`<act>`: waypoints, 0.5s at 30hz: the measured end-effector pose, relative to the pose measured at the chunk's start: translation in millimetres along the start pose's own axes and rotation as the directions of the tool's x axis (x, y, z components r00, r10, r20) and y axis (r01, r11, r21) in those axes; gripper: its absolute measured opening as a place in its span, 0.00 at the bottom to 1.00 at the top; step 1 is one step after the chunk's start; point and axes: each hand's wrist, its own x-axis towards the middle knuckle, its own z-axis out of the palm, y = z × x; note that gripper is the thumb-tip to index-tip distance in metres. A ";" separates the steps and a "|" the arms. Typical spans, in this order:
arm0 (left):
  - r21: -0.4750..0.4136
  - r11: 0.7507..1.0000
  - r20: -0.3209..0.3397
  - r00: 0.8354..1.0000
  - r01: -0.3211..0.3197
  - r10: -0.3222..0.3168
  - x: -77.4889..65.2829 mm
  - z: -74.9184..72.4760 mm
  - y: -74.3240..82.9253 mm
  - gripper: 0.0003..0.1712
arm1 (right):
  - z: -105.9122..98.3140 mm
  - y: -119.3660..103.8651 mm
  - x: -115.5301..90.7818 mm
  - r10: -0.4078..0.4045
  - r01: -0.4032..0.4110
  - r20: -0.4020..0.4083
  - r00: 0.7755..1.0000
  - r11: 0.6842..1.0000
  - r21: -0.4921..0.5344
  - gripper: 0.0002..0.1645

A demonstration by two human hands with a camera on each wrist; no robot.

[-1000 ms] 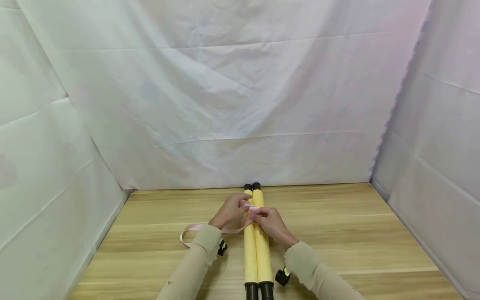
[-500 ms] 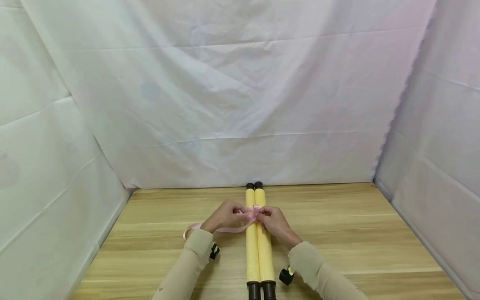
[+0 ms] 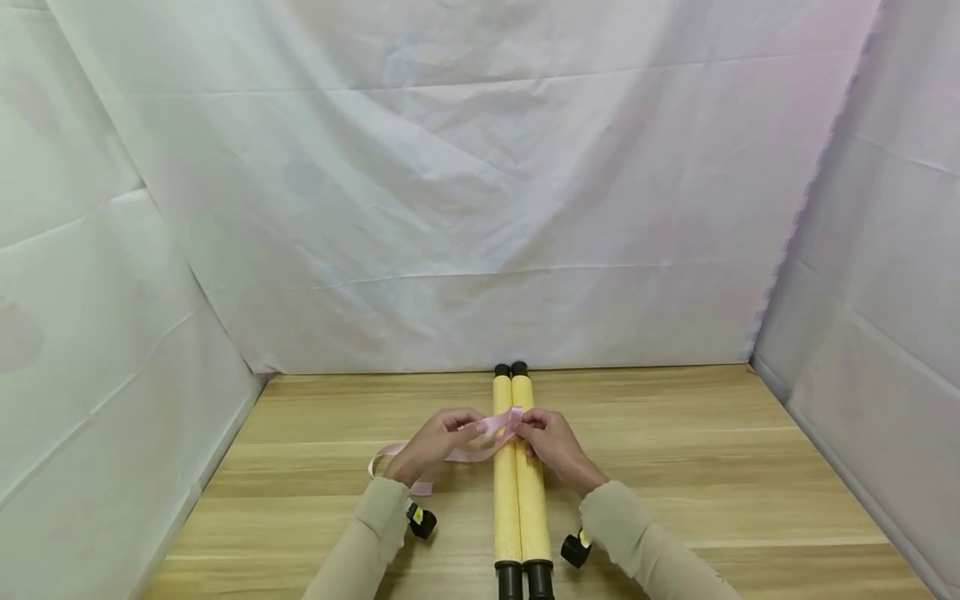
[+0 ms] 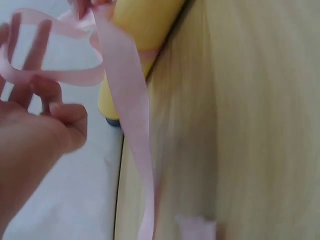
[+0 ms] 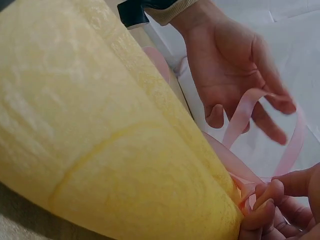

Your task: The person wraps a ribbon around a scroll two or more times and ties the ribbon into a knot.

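Two yellow rolls with dark end knobs (image 3: 507, 508), like a scroll rolled from both ends, lie side by side on the table. A pink satin ribbon (image 3: 468, 456) runs around them at their upper half. My right hand (image 3: 555, 442) pinches the ribbon on top of the rolls, thumb against fingers. My left hand (image 3: 431, 442) is just left of the rolls, its fingers loosely spread inside a raised ribbon loop (image 5: 240, 117). In the left wrist view a long ribbon tail (image 4: 127, 85) hangs down past the rolls.
The ribbon's free end (image 3: 422, 489) lies on the wood-grain table (image 3: 675, 467) beside the left wrist. A black wrist camera (image 3: 422, 522) hangs under the left cuff, another wrist camera (image 3: 575, 550) under the right. White cloth (image 3: 480, 208) stands behind and at both sides.
My left hand has come back from over the rolls to their left side, drawing a ribbon loop out with it. My right hand stays at the ribbon on the rolls.
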 end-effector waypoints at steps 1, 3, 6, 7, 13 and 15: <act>-0.031 0.999 0.013 1.000 -0.006 0.006 -0.2 1.2 -3.3 0.21 | -0.5 0.8 0.6 -0.001 0.001 0.006 1.000 1.000 0.001 0.08; -0.092 0.996 0.055 0.998 -0.017 0.022 -1.9 4.4 -5.7 0.21 | -2.0 1.2 1.3 0.002 -0.003 0.022 1.000 1.000 0.003 0.08; -0.111 0.991 0.144 0.986 -0.072 0.088 -4.7 10.6 -4.1 0.19 | -5.4 1.8 2.3 0.016 -0.015 0.057 0.998 1.000 -0.006 0.08; -0.102 0.991 0.176 0.979 -0.084 0.101 -5.0 13.0 -3.6 0.18 | -6.5 1.9 2.9 0.018 -0.017 0.070 0.997 1.000 -0.014 0.08; 0.114 0.968 0.317 0.931 -0.225 0.179 -2.3 28.3 -2.8 0.12 | -12.5 2.3 4.9 0.022 -0.015 0.134 0.991 0.998 -0.055 0.11; 0.179 0.941 0.336 0.917 -0.286 0.214 -1.4 34.1 -1.4 0.10 | -14.6 1.5 4.9 0.025 -0.016 0.164 0.986 0.998 -0.060 0.12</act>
